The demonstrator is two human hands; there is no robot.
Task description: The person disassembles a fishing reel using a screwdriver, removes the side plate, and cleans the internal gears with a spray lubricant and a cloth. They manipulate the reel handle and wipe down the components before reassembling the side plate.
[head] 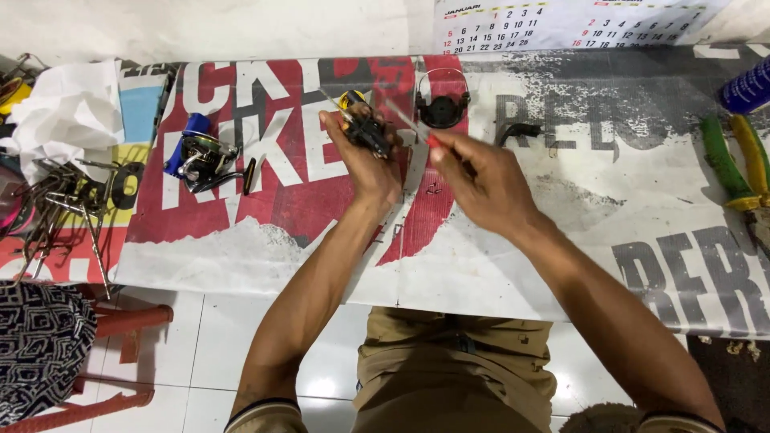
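Left hand: closed around a small black reel body, held above the table. Right hand: pinching a red-handled screwdriver, tip at the body. Best kept square and steady; black spool part lies just beyond both hands.

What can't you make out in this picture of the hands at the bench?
- Head view: the tool in the right hand is blurred by motion; its tip is unclear.
- The dark part in the left hand is mostly covered by fingers.
- The pliers are cut off by the right edge.
- The blue bottle is cut off at the right edge.
- The wire pile is too tangled to sort out.
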